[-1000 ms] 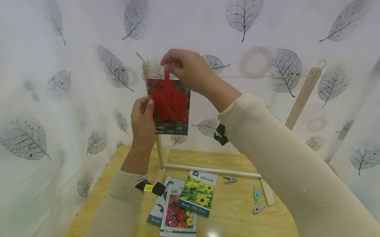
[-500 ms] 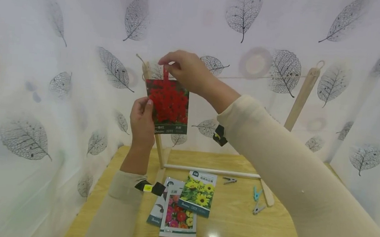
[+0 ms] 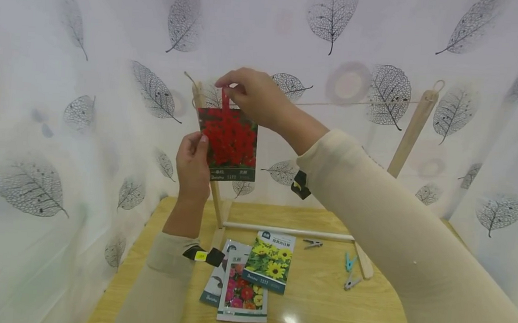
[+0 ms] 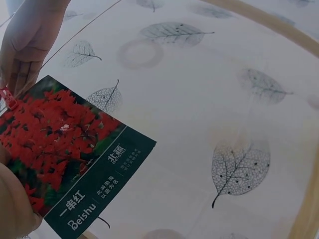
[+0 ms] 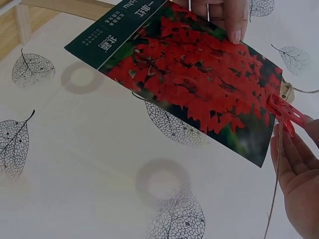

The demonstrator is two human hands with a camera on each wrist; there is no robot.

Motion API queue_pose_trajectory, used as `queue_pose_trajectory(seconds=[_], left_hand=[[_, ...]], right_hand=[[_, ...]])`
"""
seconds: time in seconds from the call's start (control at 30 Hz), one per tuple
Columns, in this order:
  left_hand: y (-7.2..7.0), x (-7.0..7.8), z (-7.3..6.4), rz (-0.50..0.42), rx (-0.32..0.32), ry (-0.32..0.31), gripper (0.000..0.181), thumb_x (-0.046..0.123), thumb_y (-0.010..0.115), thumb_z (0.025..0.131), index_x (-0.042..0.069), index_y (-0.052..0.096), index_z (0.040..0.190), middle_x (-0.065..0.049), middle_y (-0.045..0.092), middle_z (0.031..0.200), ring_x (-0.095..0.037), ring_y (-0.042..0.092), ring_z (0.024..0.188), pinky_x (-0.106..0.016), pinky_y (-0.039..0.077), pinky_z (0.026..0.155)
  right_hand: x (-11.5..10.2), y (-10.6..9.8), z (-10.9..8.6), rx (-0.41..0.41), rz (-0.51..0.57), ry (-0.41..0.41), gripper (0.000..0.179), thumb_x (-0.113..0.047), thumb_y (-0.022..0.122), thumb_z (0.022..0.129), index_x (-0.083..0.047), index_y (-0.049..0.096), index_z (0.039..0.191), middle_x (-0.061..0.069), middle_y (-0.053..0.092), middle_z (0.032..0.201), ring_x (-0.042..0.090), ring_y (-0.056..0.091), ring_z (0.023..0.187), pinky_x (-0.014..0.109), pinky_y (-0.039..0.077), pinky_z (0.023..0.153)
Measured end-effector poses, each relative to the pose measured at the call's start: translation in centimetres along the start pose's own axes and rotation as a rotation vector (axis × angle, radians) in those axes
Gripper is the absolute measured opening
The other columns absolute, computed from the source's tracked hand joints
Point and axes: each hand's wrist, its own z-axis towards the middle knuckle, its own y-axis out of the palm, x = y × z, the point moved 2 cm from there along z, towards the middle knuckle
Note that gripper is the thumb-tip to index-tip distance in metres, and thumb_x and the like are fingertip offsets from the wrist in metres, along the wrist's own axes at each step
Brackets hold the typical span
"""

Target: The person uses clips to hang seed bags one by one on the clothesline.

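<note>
In the head view, my left hand (image 3: 192, 171) pinches the left edge of a seed packet (image 3: 232, 144) printed with red flowers, thumb on its front. The packet hangs upright at the string's left end. My right hand (image 3: 259, 98) pinches the handles of a red clothespin (image 3: 226, 99) above it. As the right wrist view shows, the clothespin (image 5: 286, 110) bites over the packet's top edge (image 5: 271, 112), where the string (image 5: 275, 189) meets it. The left wrist view has the dark green lower band of the packet (image 4: 112, 174) nearest.
A wooden frame with slanted posts (image 3: 414, 133) and a white crossbar (image 3: 290, 231) carries the string (image 3: 346, 103). On the table (image 3: 329, 314) lie a yellow-flower packet (image 3: 269, 263), a mixed-flower packet (image 3: 244, 294), another packet beneath, a teal clothespin (image 3: 350, 262) and two grey clothespins (image 3: 313, 244).
Both hands keep their hold on the packet and the clothespin. Hands and packet have shifted very slightly left; the things on the table lie as before.
</note>
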Motion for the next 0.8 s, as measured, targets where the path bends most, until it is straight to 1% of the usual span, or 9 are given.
queue_pose_trajectory(seconds=[0.17, 0.27, 0.4, 0.6, 0.7, 0.8], left_hand=[[-0.1, -0.1, -0.1, 0.038, 0.005, -0.005, 0.005, 0.013, 0.056, 0.103, 0.015, 0.061, 0.104, 0.004, 0.062, 0.104, -0.011, 0.058, 0.103, -0.023, 0.048, 0.092], [-0.2, -0.2, -0.1, 0.039, 0.002, -0.017, 0.005, 0.013, 0.058, 0.102, 0.015, 0.061, 0.105, 0.003, 0.062, 0.104, -0.012, 0.058, 0.105, -0.024, 0.048, 0.095], [-0.4, -0.4, -0.2, 0.026, -0.005, -0.030, 0.007, 0.014, 0.060, 0.101, 0.015, 0.062, 0.108, 0.002, 0.062, 0.108, -0.013, 0.059, 0.109, -0.026, 0.048, 0.099], [-1.0, -0.7, -0.3, -0.006, 0.014, -0.021, 0.011, 0.011, 0.061, 0.100, 0.014, 0.061, 0.110, 0.000, 0.061, 0.113, -0.015, 0.058, 0.113, -0.027, 0.048, 0.103], [-1.2, -0.7, -0.3, 0.021, 0.027, -0.012, 0.013, 0.012, 0.062, 0.100, 0.012, 0.061, 0.112, 0.001, 0.061, 0.113, -0.015, 0.058, 0.111, -0.027, 0.048, 0.103], [-1.2, -0.6, -0.5, 0.068, 0.054, -0.003, 0.015, 0.015, 0.063, 0.100, 0.010, 0.061, 0.114, 0.002, 0.061, 0.110, -0.014, 0.057, 0.108, -0.026, 0.048, 0.100]], right_hand=[[0.1, 0.1, 0.0, 0.001, 0.004, -0.002, 0.031, -0.017, 0.052, 0.106, -0.016, 0.064, 0.135, 0.000, 0.063, 0.137, 0.013, 0.064, 0.103, 0.029, 0.051, 0.096], [0.1, 0.0, -0.1, 0.001, 0.002, -0.002, 0.033, -0.017, 0.052, 0.106, -0.016, 0.063, 0.136, 0.000, 0.063, 0.138, 0.013, 0.066, 0.107, 0.028, 0.052, 0.097], [0.2, -0.1, -0.3, 0.000, 0.023, 0.002, 0.034, -0.018, 0.053, 0.105, -0.016, 0.061, 0.138, 0.000, 0.062, 0.140, 0.012, 0.066, 0.113, 0.027, 0.053, 0.097], [0.3, -0.2, -0.8, -0.006, 0.056, 0.002, 0.037, -0.020, 0.055, 0.105, -0.016, 0.059, 0.141, 0.001, 0.057, 0.146, 0.013, 0.065, 0.120, 0.028, 0.053, 0.099], [0.3, -0.3, -1.0, 0.006, 0.050, -0.007, 0.038, -0.021, 0.055, 0.104, -0.016, 0.058, 0.142, 0.002, 0.056, 0.147, 0.014, 0.063, 0.123, 0.029, 0.052, 0.101], [0.1, -0.3, -1.2, 0.037, 0.004, -0.047, 0.039, -0.021, 0.057, 0.104, -0.014, 0.057, 0.143, 0.004, 0.054, 0.147, 0.017, 0.059, 0.128, 0.030, 0.049, 0.106]])
